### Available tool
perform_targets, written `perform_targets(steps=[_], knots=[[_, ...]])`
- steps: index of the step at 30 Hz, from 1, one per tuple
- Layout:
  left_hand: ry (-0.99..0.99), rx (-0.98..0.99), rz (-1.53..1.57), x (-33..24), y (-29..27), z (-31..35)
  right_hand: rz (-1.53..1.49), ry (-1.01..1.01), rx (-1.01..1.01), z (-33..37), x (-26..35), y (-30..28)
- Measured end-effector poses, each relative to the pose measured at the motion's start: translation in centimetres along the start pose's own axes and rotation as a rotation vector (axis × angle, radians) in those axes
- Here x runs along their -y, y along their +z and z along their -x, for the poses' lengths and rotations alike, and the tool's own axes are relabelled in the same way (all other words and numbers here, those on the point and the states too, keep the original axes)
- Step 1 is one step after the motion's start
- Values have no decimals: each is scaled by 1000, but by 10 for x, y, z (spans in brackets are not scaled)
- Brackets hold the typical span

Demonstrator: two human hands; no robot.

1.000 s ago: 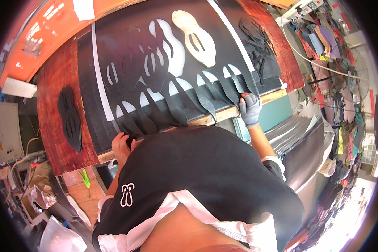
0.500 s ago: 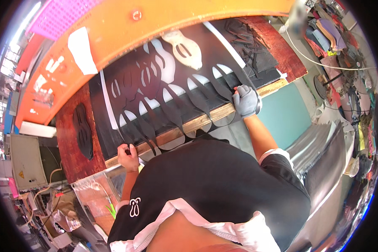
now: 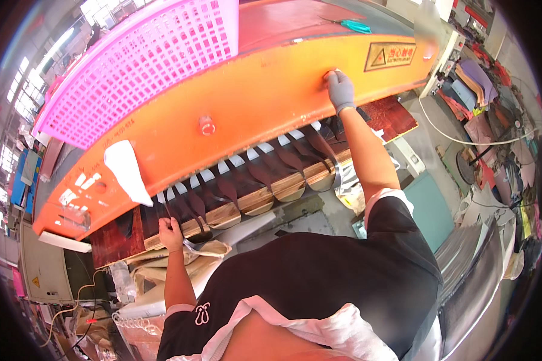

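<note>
My bare left hand point(image 3: 170, 233) is closed at the near left corner of a black sheet point(image 3: 260, 165), its thumb and fingers pinching the edge. Long shapes are cut out of the sheet, leaving curved strips that hang over a wooden board edge point(image 3: 259, 200). Pale patches show between the strips. My right hand point(image 3: 341, 90), in a grey glove, is raised to the front of the orange machine beam point(image 3: 271, 84). Its fingers are curled against the beam, and what lies under them is hidden. The beam covers the far part of the sheet.
A pink perforated basket point(image 3: 144, 66) sits on the beam's left, above a hanging white piece point(image 3: 126, 171). Teal-handled snips point(image 3: 355, 26) lie on top. A round button point(image 3: 206, 126) sticks out of the beam front. Piled coloured scraps point(image 3: 479, 90) and a fan point(image 3: 467, 165) stand at right.
My right hand has left the sheet's right edge and gone up to the beam. The beam now covers more of the sheet in view. My left hand stays at the sheet's left corner.
</note>
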State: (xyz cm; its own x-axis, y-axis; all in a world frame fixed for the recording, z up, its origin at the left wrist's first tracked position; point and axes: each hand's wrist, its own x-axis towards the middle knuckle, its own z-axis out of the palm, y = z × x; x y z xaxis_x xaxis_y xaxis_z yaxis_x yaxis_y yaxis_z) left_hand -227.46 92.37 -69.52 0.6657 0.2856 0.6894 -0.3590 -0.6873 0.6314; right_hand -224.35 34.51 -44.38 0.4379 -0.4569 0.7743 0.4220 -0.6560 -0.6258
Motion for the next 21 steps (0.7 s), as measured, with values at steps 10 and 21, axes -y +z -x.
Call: perform_targets(steps=[10, 21], knots=[[122, -71, -228, 5, -8, 10, 672, -154, 330, 140, -95, -43], [29, 65, -308, 6, -2, -14, 750, -199, 405, 138, -90, -33]])
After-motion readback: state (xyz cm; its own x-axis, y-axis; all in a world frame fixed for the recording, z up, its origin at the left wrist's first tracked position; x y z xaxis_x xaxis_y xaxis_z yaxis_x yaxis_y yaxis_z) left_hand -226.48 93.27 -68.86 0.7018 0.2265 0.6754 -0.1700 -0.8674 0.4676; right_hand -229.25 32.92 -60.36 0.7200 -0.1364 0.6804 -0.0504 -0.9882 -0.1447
